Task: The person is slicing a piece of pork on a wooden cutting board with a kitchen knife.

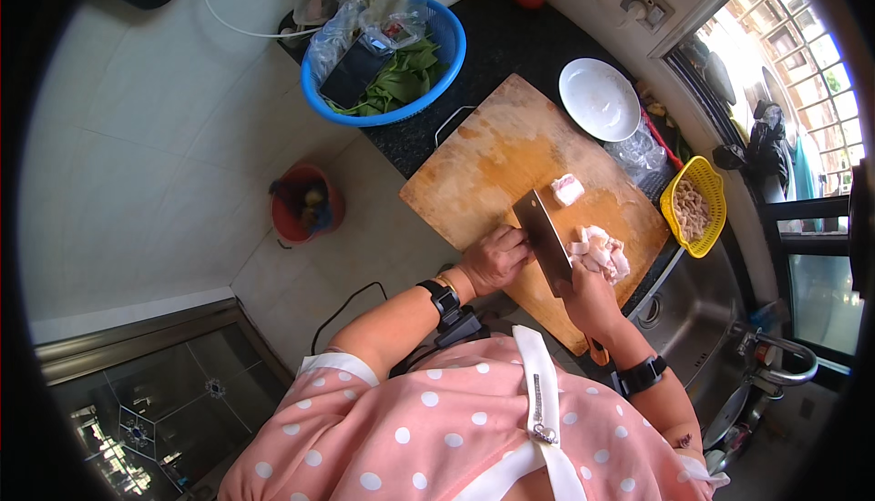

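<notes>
My right hand (pixel 589 296) grips a cleaver (pixel 542 241) whose broad dark blade stands over the wooden cutting board (pixel 478 159). Close against the blade's left side, my left hand (pixel 497 259) rests on the board with its fingers curled. Whatever may be under those fingertips is hidden by the hand and blade. A pile of cut pale pink, fatty meat pieces (pixel 600 253) lies right of the cleaver, near my right hand. One separate chunk of the same meat (pixel 567 190) sits farther back, just beyond the blade.
At the back left stands a blue basket (pixel 451 70) with leafy greens, plastic bags and a dark phone. A white plate (pixel 600 101) is at the back right, above a yellow basket (pixel 714 193) of small pale pieces. The sink (pixel 690 296) lies right; a red bucket (pixel 280 217) is on the floor.
</notes>
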### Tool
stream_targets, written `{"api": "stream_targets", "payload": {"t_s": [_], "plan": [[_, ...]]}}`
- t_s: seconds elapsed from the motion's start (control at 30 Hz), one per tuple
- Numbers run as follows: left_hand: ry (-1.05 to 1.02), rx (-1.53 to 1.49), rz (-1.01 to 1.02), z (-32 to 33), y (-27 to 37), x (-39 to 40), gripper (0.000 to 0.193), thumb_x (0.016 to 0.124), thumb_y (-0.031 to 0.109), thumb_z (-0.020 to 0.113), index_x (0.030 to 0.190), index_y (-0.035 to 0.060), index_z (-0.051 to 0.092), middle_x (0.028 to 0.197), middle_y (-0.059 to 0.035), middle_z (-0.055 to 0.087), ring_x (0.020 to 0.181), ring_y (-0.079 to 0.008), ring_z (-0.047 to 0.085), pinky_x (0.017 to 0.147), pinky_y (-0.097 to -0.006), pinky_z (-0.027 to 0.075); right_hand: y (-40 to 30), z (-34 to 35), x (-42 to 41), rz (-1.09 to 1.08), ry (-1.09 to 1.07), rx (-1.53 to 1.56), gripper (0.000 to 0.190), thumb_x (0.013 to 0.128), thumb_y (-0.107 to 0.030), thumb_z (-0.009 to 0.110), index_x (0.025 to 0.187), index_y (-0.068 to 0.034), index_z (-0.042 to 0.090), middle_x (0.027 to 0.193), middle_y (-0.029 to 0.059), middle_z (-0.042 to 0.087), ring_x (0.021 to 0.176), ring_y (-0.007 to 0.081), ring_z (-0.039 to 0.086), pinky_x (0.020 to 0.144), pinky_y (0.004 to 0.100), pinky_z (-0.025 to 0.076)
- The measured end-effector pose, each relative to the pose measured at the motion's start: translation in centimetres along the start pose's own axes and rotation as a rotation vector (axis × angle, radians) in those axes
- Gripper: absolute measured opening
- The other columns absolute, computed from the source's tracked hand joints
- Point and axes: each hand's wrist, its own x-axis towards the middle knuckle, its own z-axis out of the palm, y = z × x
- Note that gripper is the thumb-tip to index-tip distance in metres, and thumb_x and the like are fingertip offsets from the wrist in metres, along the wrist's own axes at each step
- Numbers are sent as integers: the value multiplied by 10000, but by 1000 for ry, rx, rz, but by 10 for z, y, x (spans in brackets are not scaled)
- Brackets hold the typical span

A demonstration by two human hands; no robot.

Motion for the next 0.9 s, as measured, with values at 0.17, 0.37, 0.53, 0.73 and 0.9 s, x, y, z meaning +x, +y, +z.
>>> {"api": "stream_targets", "payload": {"t_s": [0.17,0.37,0.53,0.73,0.9], "plan": [[-18,-39,-8,0,1,6,130,739,53,682,864,57,646,959,-91,605,847,-267,590,744,-340,506,-10,-4,14,40,9,63,229,867,-209,570,886,14,524,746,251,627,721,429,621,633,501,477],[-16,-33,-18,-1,-1,5,129,734,45,673,859,63,646,954,-86,600,846,-273,591,738,-344,509,-4,1,14,39,-25,6,198,869,-190,566,901,3,535,743,238,631,723,418,624,635,502,476],[-47,-36,-15,-4,2,10,127,720,26,667,838,66,643,951,-82,594,841,-272,583,729,-348,506,-8,3,20,57,-20,24,200,875,-181,553,904,15,531,758,248,633,736,420,625,650,505,474],[-66,-48,-34,-4,0,4,140,712,27,665,843,67,638,965,-85,587,851,-277,581,733,-356,502,-10,1,11,44,-46,-18,208,885,-198,547,880,9,528,746,250,630,731,427,622,647,508,471],[-54,-61,-32,-3,1,8,128,714,35,670,834,67,639,953,-85,591,843,-276,581,728,-355,502,-11,6,23,49,-13,33,215,893,-207,537,891,7,522,729,252,625,720,430,620,647,515,468]]}}
